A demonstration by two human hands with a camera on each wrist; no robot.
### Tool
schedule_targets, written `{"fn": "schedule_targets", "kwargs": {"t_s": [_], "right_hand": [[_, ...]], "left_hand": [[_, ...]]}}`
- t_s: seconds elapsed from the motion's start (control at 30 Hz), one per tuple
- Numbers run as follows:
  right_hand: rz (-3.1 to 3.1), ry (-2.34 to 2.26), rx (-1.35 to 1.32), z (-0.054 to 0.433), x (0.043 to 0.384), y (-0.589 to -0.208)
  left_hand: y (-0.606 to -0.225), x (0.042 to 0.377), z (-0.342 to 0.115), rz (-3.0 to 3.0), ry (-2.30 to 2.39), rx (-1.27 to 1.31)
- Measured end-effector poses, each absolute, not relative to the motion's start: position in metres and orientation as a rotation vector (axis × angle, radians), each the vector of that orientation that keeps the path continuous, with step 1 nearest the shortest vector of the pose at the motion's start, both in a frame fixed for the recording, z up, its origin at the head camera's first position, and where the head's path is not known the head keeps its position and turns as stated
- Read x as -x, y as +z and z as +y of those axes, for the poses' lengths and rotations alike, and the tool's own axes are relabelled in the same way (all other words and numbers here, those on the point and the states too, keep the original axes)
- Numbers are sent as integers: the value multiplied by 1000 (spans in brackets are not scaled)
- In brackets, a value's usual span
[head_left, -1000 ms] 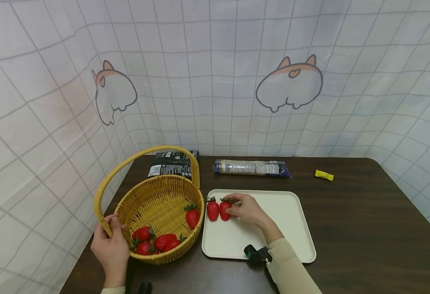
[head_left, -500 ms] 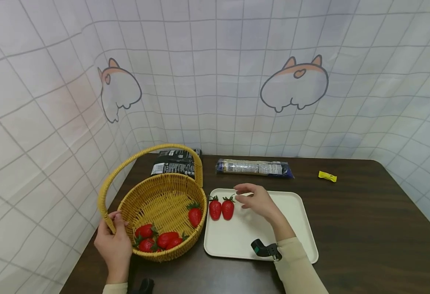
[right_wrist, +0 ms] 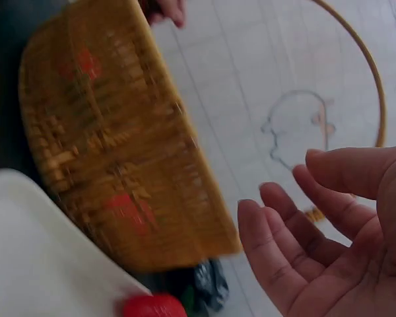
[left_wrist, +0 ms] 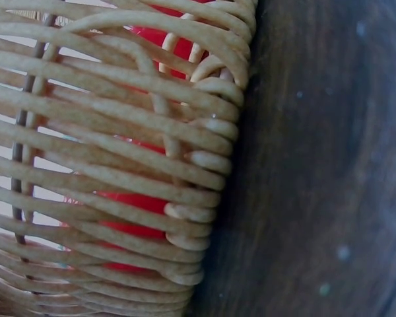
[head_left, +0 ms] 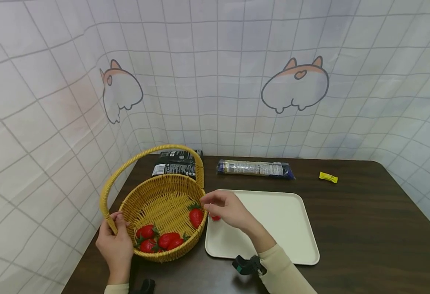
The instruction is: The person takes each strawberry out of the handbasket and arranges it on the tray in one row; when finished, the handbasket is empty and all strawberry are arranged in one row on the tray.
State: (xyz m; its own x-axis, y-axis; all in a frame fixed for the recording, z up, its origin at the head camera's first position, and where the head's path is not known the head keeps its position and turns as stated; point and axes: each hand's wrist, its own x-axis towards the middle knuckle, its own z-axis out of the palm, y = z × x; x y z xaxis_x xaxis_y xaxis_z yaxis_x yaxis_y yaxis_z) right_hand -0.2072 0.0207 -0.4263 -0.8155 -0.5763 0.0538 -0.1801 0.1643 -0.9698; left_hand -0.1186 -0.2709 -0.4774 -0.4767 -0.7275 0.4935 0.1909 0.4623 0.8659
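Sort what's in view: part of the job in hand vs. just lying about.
Likely in the job:
- yellow basket, held by left hand
- strawberries in it
- white tray
- strawberry on the tray, near right hand

Apparently just lying about:
- black packet
- long packet
- small yellow packet

Passage lies rightward over the tray (head_left: 284,228); an arched handle (head_left: 128,165) obstructs the basket (head_left: 174,255).
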Motion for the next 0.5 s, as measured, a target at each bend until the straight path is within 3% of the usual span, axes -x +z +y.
{"fn": "schedule_targets", "kwargs": {"t_s": [0.27, 0.5], "right_hand": [[1839, -1668, 866, -24, 191, -420], [1999, -1452, 1003, -54, 197, -430]], "left_hand": [[-477, 118, -271, -1755, -1172, -468], [-476, 118, -271, -1770, -1169, -469]]}}
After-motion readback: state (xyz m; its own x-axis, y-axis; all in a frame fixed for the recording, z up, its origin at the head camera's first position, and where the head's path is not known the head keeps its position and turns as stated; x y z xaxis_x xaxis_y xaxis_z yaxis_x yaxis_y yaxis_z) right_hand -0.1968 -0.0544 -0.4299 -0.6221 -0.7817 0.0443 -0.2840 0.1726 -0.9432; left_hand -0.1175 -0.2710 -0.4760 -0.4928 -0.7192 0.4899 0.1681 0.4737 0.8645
